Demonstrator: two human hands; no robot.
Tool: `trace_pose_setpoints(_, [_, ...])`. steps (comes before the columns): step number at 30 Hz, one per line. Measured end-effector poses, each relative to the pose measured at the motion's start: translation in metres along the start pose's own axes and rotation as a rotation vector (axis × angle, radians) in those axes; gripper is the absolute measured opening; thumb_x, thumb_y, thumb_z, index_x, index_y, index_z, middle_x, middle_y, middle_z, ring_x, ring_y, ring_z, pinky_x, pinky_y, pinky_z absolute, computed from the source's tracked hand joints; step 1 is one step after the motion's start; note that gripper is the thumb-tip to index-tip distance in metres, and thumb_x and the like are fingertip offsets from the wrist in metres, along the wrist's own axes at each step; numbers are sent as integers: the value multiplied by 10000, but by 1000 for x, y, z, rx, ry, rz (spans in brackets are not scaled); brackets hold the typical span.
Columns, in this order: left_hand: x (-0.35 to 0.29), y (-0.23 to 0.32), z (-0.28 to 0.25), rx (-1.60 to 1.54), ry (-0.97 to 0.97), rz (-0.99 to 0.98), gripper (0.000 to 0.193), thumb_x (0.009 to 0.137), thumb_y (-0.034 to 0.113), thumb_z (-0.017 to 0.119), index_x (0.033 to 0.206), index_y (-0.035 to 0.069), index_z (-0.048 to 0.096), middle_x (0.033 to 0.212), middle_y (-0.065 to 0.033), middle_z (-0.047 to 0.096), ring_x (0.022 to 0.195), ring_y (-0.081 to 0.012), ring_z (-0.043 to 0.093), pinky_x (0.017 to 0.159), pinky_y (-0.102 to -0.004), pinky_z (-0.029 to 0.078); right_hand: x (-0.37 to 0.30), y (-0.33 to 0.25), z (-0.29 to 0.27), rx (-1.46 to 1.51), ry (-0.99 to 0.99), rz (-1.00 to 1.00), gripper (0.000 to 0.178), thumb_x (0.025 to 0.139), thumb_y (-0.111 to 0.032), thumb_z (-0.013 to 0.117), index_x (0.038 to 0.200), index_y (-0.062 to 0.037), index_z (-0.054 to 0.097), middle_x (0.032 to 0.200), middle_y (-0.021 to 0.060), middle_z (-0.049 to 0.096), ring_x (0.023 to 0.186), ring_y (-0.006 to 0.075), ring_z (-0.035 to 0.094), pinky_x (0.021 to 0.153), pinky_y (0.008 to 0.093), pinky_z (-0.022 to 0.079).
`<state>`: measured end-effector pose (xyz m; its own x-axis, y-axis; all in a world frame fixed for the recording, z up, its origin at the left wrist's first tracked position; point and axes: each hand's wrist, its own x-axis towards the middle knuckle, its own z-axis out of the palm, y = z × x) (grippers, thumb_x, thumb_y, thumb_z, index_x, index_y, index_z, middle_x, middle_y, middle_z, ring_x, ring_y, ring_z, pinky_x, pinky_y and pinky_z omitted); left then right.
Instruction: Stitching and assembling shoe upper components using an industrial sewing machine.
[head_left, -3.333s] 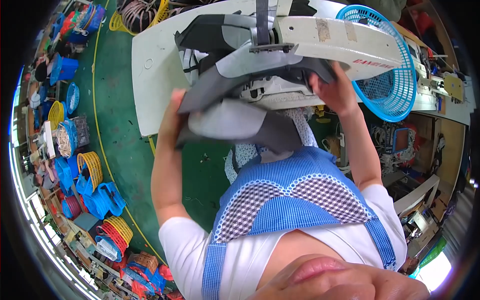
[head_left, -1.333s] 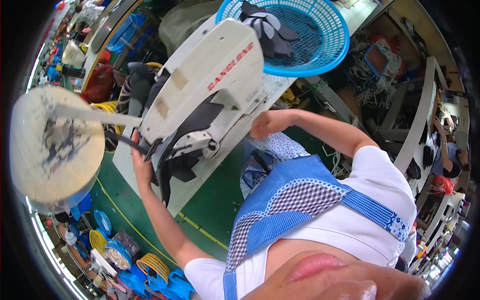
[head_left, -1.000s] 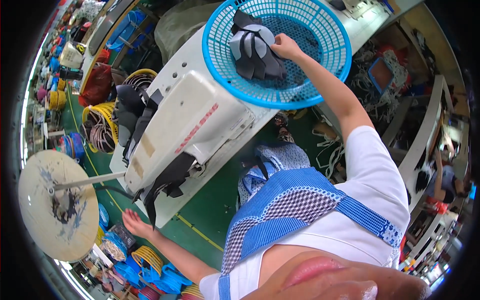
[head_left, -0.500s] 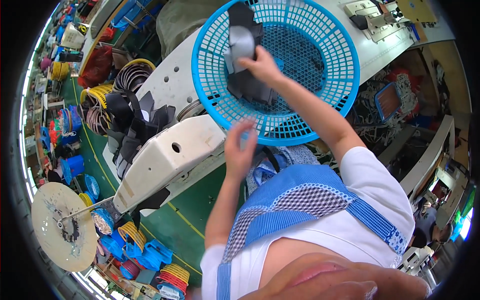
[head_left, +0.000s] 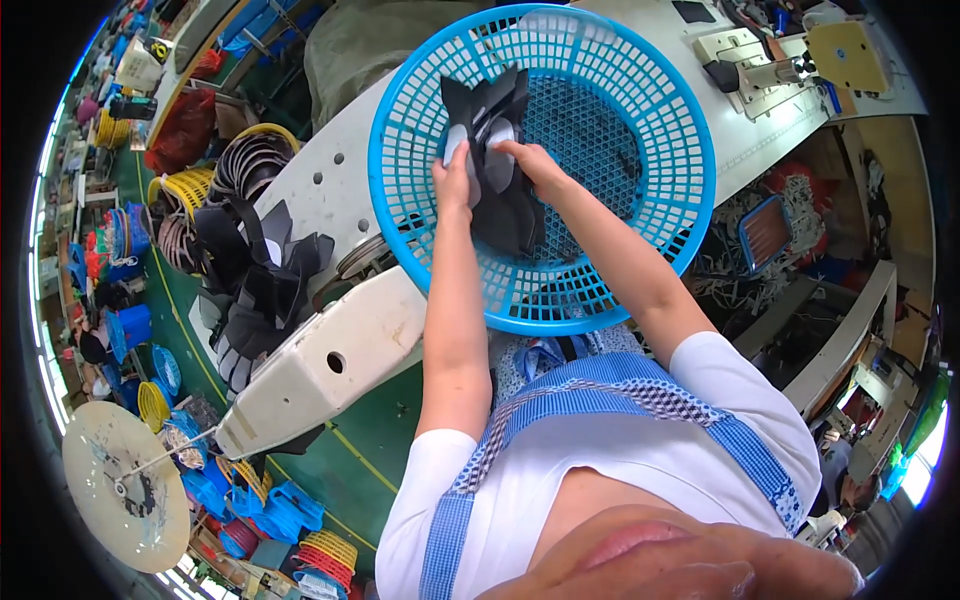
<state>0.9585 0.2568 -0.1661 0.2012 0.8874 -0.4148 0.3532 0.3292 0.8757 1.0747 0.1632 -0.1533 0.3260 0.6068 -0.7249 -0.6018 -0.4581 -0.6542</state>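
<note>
A round blue plastic basket [head_left: 700, 170] with slotted sides and a mesh bottom sits in front of me at the machine table. Inside it, on the left, lies a bundle of flat black pieces [head_left: 505, 215] with pale grey patches; they look like shoe uppers. My left hand [head_left: 453, 182] grips the bundle's left side, thumb upward along a grey patch. From the right, my right hand [head_left: 537, 168] holds the bundle's other side, fingers closed at its grey patch. Parts of the fingers are hidden behind the pieces.
Left of the basket is a cream sewing machine [head_left: 325, 355] with a big round disc [head_left: 125, 487] at its end. More black pieces [head_left: 265, 290] pile beyond it. Another machine part [head_left: 750, 80] stands on the white table [head_left: 345, 180] at the upper right. Scrap strips [head_left: 790, 215] lie at right.
My left hand has moved from outside the basket's near rim onto the black pieces. Both hands now hold the bundle, which sits slightly lower in view.
</note>
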Motion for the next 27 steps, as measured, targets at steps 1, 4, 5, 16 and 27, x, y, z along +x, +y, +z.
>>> trace_pose_setpoints(1, [0, -1, -5, -229, -198, -137, 672, 786, 406, 660, 1239, -50, 463, 1206, -160, 522, 1060, -251, 538, 884, -318, 425, 2, 0, 5, -16, 41, -30, 451, 779, -332, 626, 1081, 2, 594, 991, 112, 635, 903, 192, 613, 777, 323, 487])
trace_pose_setpoints(4, [-5, 1, -14, -556, -461, -277, 522, 813, 410, 628, 1154, 21, 562, 1089, -75, 595, 996, -178, 573, 872, -297, 442, -4, -2, 5, -160, 39, -213, 448, 751, -267, 644, 1104, 0, 568, 998, 87, 622, 879, 181, 603, 777, 303, 483])
trace_pose_setpoints(5, [-10, 3, -17, -591, -538, -243, 507, 839, 426, 580, 1151, 27, 562, 1096, -80, 597, 999, -183, 577, 886, -306, 443, -9, -4, 4, -77, -15, -205, 435, 747, -246, 645, 1099, -4, 562, 1002, 79, 617, 879, 174, 596, 783, 294, 476])
trace_pose_setpoints(16, [-135, 78, -27, -490, -598, 90, 774, 824, 322, 649, 1373, 7, 203, 1276, -129, 397, 1143, -210, 432, 954, -325, 363, -129, -20, -6, -163, -104, -782, 597, 841, -239, 575, 1306, 36, 320, 1211, 147, 487, 1096, 175, 478, 958, 301, 363])
trace_pose_setpoints(27, [-223, 96, -95, -289, -679, -15, 571, 922, 386, 449, 1349, 36, 303, 1265, -90, 452, 1165, -197, 455, 969, -395, 364, -222, 0, 7, 175, 13, -537, 553, 852, -299, 599, 1286, -14, 410, 1170, 105, 527, 1040, 144, 510, 878, 265, 419])
